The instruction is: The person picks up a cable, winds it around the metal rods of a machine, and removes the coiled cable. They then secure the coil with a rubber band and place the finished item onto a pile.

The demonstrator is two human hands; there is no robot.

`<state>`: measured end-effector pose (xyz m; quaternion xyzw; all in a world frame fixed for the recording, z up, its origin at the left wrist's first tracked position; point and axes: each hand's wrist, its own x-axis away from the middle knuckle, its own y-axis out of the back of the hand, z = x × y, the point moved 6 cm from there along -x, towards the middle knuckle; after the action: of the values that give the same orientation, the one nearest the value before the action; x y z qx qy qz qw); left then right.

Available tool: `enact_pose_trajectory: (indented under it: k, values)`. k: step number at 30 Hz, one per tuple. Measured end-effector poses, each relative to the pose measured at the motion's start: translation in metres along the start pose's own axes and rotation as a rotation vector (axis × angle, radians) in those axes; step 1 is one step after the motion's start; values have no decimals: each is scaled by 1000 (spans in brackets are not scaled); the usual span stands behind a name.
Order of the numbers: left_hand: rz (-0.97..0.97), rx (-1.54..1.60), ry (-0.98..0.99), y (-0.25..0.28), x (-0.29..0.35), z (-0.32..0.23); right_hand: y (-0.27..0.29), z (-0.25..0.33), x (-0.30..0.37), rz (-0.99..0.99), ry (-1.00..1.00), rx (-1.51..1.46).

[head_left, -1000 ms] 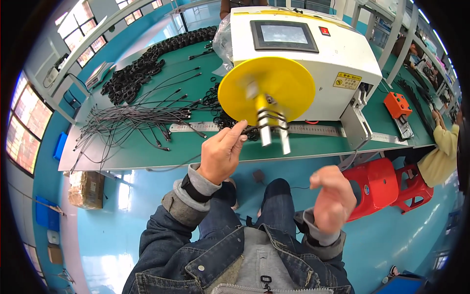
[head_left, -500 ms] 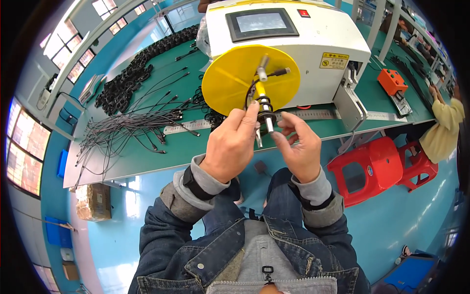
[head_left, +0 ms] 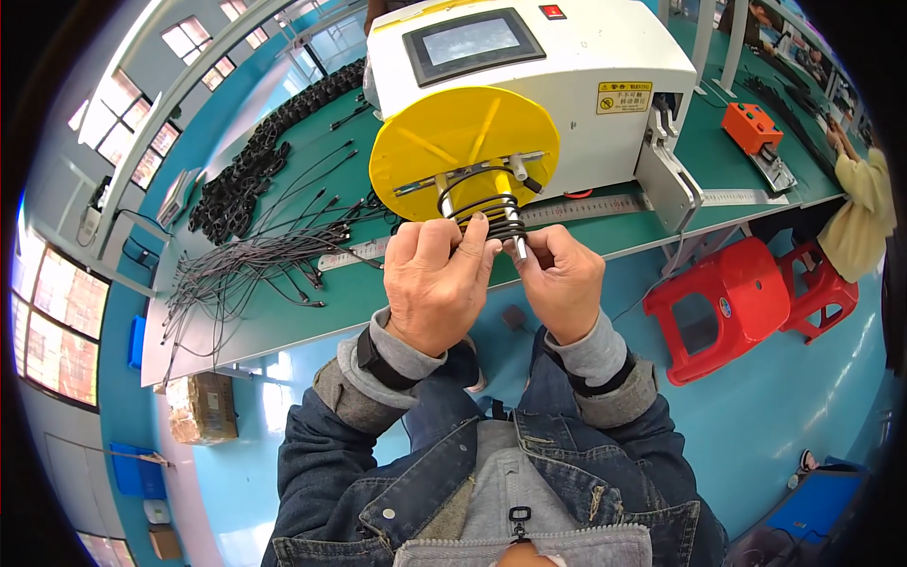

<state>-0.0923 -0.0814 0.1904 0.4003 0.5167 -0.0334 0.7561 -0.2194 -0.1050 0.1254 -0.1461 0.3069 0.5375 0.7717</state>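
A black cable is wound in several loops around the two metal posts that stick out from a round yellow disc. One cable end with a dark plug lies against the disc near the right post. At the coil's near left side is my left hand, its thumb and fingers closed on the loops. My right hand pinches the coil beside the tip of the right post. The fingertips of both hands partly hide the lower loops.
Behind the disc stands a white machine with a screen. Loose black cables and coiled bundles lie left on the green table. A steel ruler, an orange control box, a red stool and a person's yellow sleeve are to the right.
The disc has stopped blurring and its bar now lies nearly level, with both posts showing. My right hand has closed from loosely open fingers onto the coil. The view has shifted slightly.
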Motion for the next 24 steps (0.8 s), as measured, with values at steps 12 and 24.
enact_pose_trajectory:
  k: [12,24]
  values:
    - [341,279,374,-27,4,29,5,-22,-33,198,-5,121]
    - [302,429,258,-30,4,31,-26,-45,-27,401,-9,-356]
